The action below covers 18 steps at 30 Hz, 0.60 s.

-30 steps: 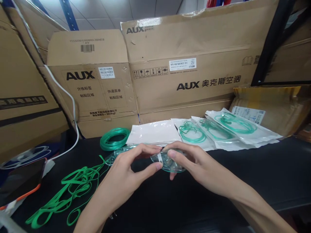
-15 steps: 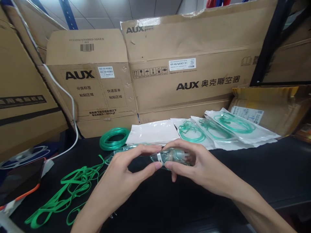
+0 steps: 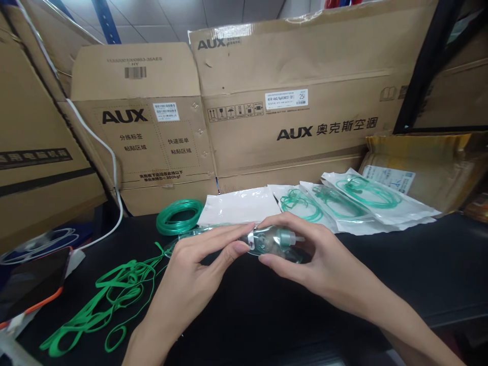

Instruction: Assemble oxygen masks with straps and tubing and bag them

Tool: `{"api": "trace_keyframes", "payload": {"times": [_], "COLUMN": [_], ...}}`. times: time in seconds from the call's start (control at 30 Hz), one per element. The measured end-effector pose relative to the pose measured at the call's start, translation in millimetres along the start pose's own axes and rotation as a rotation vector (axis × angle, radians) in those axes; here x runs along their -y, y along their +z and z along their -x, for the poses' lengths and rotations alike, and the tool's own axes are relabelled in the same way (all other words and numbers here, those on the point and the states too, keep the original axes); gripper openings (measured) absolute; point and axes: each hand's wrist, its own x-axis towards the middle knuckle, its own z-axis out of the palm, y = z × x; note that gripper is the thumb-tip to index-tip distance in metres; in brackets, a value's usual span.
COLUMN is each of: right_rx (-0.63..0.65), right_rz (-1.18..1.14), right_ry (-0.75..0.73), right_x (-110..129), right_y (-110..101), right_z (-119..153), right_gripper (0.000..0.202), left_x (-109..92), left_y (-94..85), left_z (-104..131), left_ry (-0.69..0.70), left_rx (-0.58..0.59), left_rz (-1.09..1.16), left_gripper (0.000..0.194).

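A clear green oxygen mask (image 3: 269,241) is held between my two hands above the black tabletop. Its pale green connector with a white tip points right. My left hand (image 3: 208,256) pinches the mask's left end, thumb below and fingers above, near a small white strip. Curved around the right end is my right hand (image 3: 310,249), its thumb at the lower edge; some of its fingers are hidden behind the mask. Past my left hand lies more clear plastic (image 3: 187,234), mostly covered. Green elastic straps (image 3: 118,290) lie loosely tangled to the left.
A coil of green tubing (image 3: 179,217) sits behind my left hand. White packs (image 3: 240,206) line the back, several with green tubing inside. Large cardboard boxes (image 3: 244,157) wall off the rear. At left lie a phone (image 3: 36,284) and a white cable (image 3: 110,147).
The mask has turned between my hands, so its connector and white tip now show more plainly. My right thumb and fingers have spread slightly apart around it.
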Motion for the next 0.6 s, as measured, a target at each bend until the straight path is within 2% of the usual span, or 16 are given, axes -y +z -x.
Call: {"api": "trace_keyframes", "payload": {"times": [0.1,0.17,0.2,0.3,0.43,0.5,0.6], "right_rx": [-0.062,-0.106,-0.123,-0.134,-0.091,-0.098,-0.164], "right_rz": [0.13,0.219,0.26,0.337,0.353,0.292,0.025], "right_ry": [-0.116,-0.189,-0.221,-0.284,-0.338,-0.317,-0.143], "right_x": [1,-1,-2,-8,-11,-9,-6], "right_y": [2,4,4,7,14,16,17], "right_z": [1,2,2,1,1,0,-1], "right_gripper": [0.031,0.036,0.037,0.04,0.039,0.038,0.024], "left_x": [-3,-4,-4,-4,-5,-6,-8], "left_y": [7.7,13.9,16.7,22.0,24.3,25.1,26.3], "left_z": [-1,-3,-4,-6,-4,-3,-3], "left_ry": [-0.089,-0.201,-0.259,-0.36,-0.376,-0.361,-0.297], "left_rx": [-0.111,-0.193,-0.198,-0.103,-0.032,-0.021,-0.039], "left_rz": [0.09,0.199,0.252,0.329,0.411,0.488,0.501], "left_gripper": [0.016,0.017,0.019,0.028,0.033,0.029,0.023]}}
